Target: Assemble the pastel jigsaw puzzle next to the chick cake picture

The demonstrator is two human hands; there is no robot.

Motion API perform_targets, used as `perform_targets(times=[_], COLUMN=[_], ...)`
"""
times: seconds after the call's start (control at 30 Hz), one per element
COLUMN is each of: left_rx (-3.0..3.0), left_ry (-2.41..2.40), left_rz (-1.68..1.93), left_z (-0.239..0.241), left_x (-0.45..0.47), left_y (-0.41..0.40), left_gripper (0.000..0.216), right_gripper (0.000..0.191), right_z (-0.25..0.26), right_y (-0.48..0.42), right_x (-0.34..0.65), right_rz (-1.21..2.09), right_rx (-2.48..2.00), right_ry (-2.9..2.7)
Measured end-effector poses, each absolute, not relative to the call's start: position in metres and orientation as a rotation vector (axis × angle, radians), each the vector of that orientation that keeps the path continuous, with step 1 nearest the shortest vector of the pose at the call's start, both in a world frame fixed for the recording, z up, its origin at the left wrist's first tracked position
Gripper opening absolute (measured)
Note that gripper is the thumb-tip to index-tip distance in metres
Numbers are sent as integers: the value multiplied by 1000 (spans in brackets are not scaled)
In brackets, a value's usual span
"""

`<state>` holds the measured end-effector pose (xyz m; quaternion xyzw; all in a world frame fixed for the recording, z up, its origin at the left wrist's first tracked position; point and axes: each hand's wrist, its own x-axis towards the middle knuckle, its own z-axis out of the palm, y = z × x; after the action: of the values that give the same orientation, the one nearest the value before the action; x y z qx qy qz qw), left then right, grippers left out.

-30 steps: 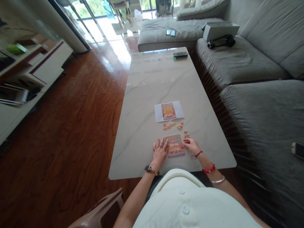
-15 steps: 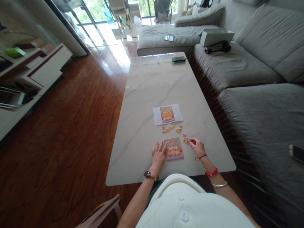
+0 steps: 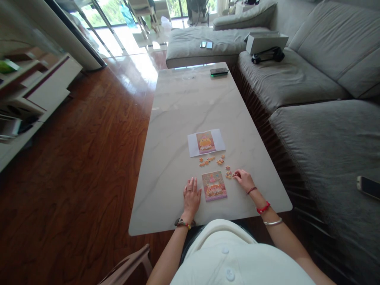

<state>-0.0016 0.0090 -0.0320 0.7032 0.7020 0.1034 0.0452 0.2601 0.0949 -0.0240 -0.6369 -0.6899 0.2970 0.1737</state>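
A partly filled jigsaw puzzle (image 3: 214, 187) lies flat near the front of the table, with a pale gap in its middle. My left hand (image 3: 192, 196) rests flat on the tabletop just left of it, fingers stretched out, apart from the puzzle. To the right of the puzzle, my right hand (image 3: 244, 180) pinches a small puzzle piece (image 3: 234, 175) at its fingertips, mostly hidden by them. Loose orange puzzle pieces (image 3: 220, 161) lie above the puzzle, and a few more sit beside my right fingertips. Behind them is a white sheet with a printed reference picture (image 3: 205, 142).
The marble-patterned table (image 3: 166, 158) stretches away from me, with a phone (image 3: 219, 72) at its far end. A grey sofa (image 3: 320, 142) runs along the right, holding a white box (image 3: 264, 42) and another phone (image 3: 368, 187). A plastic stool (image 3: 130, 266) stands at lower left.
My left hand has drawn away from the puzzle's left edge onto the bare tabletop. My right hand stays by the loose pieces with its fingers pinched. The view has shifted slightly.
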Motion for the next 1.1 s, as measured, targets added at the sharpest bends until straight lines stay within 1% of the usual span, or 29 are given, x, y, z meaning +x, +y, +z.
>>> perform_targets(times=[0.33,0.53,0.7,0.93,1.0,1.1], left_rx=[2132,2113,2084,2071,2077,2086], left_ry=[2117,2106,2110,2107,2107,2108], left_rz=[418,496,524,548,553,561], left_z=[-34,-35,-36,-36,-35,-35], left_x=[-4,-4,-4,-3,-3,-3], left_y=[8,9,9,8,8,7], left_gripper=[42,38,36,35,34,34], right_gripper=[3,11,14,28,23,7], right_z=[-24,-24,-28,-27,-28,-30], right_y=[88,94,102,121,126,129], right_x=[262,270,273,249,240,229], right_rz=[851,941,872,700,682,678], right_rx=[-1740,-1661,-1693,-1716,-1759,-1797], right_ry=[-1958,-1951,-1991,-1979,-1998,-2032])
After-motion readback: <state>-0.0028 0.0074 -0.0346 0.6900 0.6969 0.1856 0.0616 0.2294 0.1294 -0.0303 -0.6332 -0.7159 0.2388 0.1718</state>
